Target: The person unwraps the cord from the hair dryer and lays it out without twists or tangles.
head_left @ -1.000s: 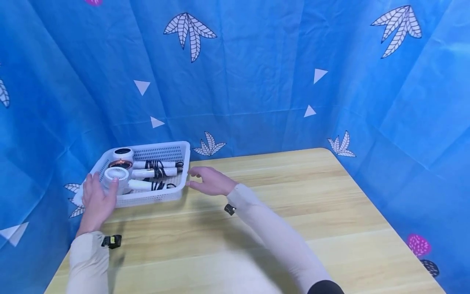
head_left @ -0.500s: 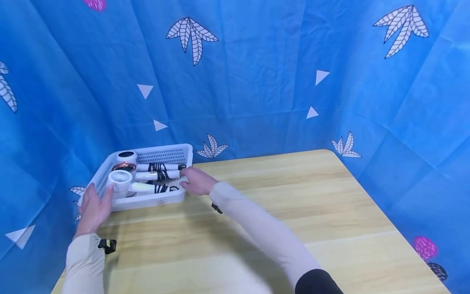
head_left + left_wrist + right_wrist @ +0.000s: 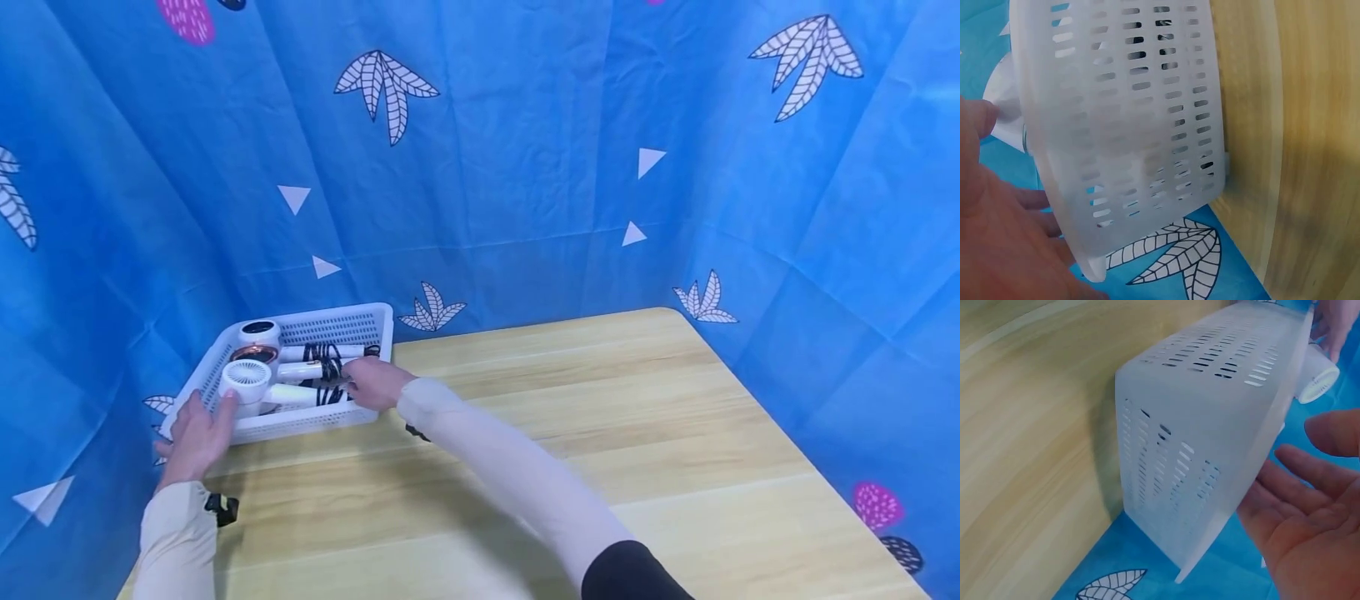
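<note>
A white perforated plastic basket (image 3: 300,427) stands at the table's far left. Inside lie white hair dryers with black cords wound on their handles. The nearest hair dryer (image 3: 247,375) has a round grille on its head; behind it are one with a copper ring (image 3: 255,354) and one with a dark oval top (image 3: 260,330). My left hand (image 3: 197,437) is at the basket's front left corner, thumb at the nearest dryer's head, fingers along the rim. Over the right rim reaches my right hand (image 3: 378,383), its fingertips near the handle ends; in the right wrist view its fingers are spread.
The wooden table (image 3: 600,433) extends to the right of the basket. A blue patterned curtain (image 3: 495,167) hangs close behind the basket and along both sides.
My right hand has moved left, from outside the basket's right end to over its rim and in among the dryer handles. The left hand stays at the front left corner.
</note>
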### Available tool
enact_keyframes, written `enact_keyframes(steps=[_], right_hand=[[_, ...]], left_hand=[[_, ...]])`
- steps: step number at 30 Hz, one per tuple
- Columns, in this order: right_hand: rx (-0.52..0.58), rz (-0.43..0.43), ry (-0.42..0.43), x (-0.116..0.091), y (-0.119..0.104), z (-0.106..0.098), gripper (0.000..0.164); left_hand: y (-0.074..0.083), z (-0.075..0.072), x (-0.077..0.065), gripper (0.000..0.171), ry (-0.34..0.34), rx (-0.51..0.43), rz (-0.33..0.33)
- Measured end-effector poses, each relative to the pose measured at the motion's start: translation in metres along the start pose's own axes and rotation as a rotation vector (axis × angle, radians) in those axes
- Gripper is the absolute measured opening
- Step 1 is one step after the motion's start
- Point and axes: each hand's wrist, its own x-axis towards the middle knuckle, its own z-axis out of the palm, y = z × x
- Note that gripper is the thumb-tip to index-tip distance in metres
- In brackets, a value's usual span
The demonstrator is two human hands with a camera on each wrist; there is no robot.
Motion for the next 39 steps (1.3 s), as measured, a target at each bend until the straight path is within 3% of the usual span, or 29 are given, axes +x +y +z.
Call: enact_keyframes(steps=[9,14,20,26,34,39], right_hand=[[-0.075,0.118,-0.092,0.02,-0.016,-0.003,0.019],[-0.059,0.177,-0.15,0.028,-0.029,0.0,0.017],[-0.047,0.253,-0.192,0.053,-0.023,0.001,0.025],[-0.058,0.281,-0.223,0.076,-0.018,0.009,0.028],[-0.048,0.323,-0.256,0.078,-0.01,0.027,0.025],[-0.034,0.335,-0.26,0.077,-0.008,0.035,0.023]], left_hand=[[0.0,-0.004,0.005,0.086,-0.007,0.048,0.081],[-0.003,-0.003,0.004,0.084,-0.022,0.078,0.044],[0.006,-0.008,0.016,0.094,-0.048,0.061,-0.021],[0.015,-0.012,0.028,0.091,-0.052,0.016,-0.103],[0.014,0.001,0.032,0.083,-0.059,0.005,-0.111],[0.011,0.008,0.032,0.088,-0.055,-0.011,-0.123]])
